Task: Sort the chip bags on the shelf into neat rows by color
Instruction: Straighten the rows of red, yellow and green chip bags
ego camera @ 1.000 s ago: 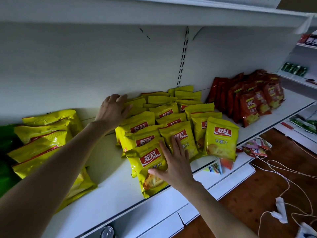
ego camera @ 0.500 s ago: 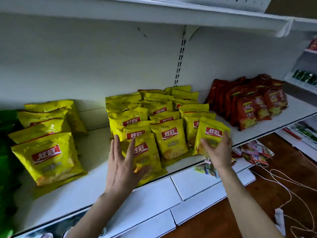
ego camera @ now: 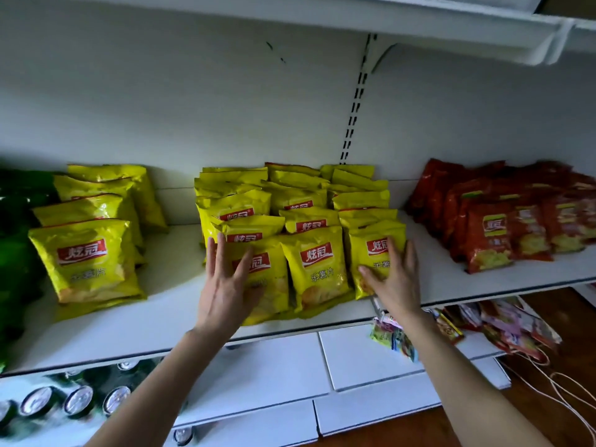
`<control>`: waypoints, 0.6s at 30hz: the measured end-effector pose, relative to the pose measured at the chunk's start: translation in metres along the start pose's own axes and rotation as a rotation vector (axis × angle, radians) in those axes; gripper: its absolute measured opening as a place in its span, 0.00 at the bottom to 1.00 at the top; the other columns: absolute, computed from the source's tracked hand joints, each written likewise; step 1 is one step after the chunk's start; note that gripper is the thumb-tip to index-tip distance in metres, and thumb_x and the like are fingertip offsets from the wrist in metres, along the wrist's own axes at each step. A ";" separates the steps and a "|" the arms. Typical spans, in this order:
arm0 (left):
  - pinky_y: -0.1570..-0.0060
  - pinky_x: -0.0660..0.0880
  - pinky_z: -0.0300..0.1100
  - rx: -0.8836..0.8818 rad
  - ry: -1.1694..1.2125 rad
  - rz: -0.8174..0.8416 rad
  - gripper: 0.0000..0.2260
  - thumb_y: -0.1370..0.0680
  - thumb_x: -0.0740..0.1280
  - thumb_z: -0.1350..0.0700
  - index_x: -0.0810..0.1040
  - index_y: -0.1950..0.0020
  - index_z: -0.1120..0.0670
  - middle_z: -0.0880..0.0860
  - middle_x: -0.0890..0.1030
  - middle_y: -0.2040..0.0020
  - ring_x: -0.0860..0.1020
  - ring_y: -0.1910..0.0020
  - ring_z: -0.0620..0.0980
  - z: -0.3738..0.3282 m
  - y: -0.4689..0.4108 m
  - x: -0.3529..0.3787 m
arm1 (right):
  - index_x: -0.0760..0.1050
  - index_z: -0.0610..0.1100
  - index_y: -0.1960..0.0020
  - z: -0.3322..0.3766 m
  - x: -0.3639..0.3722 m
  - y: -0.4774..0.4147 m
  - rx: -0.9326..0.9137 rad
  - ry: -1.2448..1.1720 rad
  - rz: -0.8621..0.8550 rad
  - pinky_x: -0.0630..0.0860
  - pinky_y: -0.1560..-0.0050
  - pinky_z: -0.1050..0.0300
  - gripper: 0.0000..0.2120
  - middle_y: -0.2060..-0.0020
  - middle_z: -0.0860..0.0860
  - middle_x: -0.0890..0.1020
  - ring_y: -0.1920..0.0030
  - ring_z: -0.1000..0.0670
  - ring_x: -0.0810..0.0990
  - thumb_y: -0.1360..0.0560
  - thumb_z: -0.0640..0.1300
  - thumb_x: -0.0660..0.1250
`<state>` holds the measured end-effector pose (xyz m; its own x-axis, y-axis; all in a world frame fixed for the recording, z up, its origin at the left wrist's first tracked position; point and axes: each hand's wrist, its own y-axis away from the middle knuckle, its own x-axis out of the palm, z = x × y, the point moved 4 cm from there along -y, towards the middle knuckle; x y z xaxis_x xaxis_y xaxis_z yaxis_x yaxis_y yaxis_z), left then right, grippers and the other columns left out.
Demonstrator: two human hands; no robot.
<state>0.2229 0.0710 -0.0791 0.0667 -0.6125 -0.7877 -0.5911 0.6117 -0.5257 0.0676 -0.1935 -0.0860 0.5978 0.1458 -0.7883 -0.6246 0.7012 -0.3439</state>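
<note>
Red bags (ego camera: pixel 490 237) frame-R, green bags (ego camera: pixel 19 221) far-L grouped; your left hand (ego camera: pixel 225 285) & right hand (ego camera: pixel 395 282), fingers straight/apart, press ctr yellow rows (ego camera: pixel 316 269); frame-L yellow stack (ego camera: pixel 87 262) prob. pending.

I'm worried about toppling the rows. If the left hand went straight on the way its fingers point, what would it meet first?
Most likely the front yellow bag of the middle block's left row: the left hand seems spread against it, though depth is unclear. More yellow bags stand behind.
</note>
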 end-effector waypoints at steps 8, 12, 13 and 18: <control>0.42 0.60 0.70 -0.022 -0.019 -0.008 0.32 0.31 0.60 0.41 0.65 0.30 0.54 0.71 0.58 0.28 0.52 0.29 0.70 0.004 0.000 0.001 | 0.61 0.42 0.28 0.000 0.003 -0.005 -0.007 0.050 -0.037 0.59 0.34 0.38 0.51 0.30 0.31 0.59 0.29 0.33 0.56 0.35 0.78 0.43; 0.40 0.52 0.71 -0.002 -0.087 0.071 0.34 0.32 0.61 0.41 0.64 0.28 0.52 0.68 0.56 0.26 0.50 0.27 0.65 0.001 0.001 -0.001 | 0.61 0.43 0.27 0.002 -0.006 0.001 -0.016 0.065 -0.037 0.55 0.32 0.37 0.50 0.28 0.34 0.57 0.27 0.36 0.54 0.35 0.78 0.42; 0.39 0.52 0.71 0.003 -0.088 0.090 0.34 0.32 0.60 0.41 0.63 0.28 0.51 0.67 0.56 0.25 0.50 0.26 0.64 0.001 0.002 -0.002 | 0.62 0.43 0.28 0.003 -0.008 0.002 -0.024 0.072 -0.033 0.55 0.32 0.37 0.50 0.28 0.34 0.57 0.27 0.36 0.54 0.35 0.78 0.42; 0.40 0.56 0.71 0.010 -0.078 0.110 0.33 0.32 0.58 0.42 0.63 0.28 0.51 0.67 0.60 0.27 0.51 0.27 0.62 -0.005 0.000 -0.017 | 0.68 0.40 0.31 0.010 -0.015 -0.004 -0.054 0.087 -0.060 0.58 0.34 0.34 0.47 0.30 0.34 0.63 0.29 0.36 0.60 0.31 0.75 0.42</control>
<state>0.2183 0.0788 -0.0641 0.0649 -0.5010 -0.8630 -0.5902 0.6781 -0.4380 0.0663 -0.1916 -0.0673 0.5901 0.0421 -0.8063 -0.6167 0.6680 -0.4165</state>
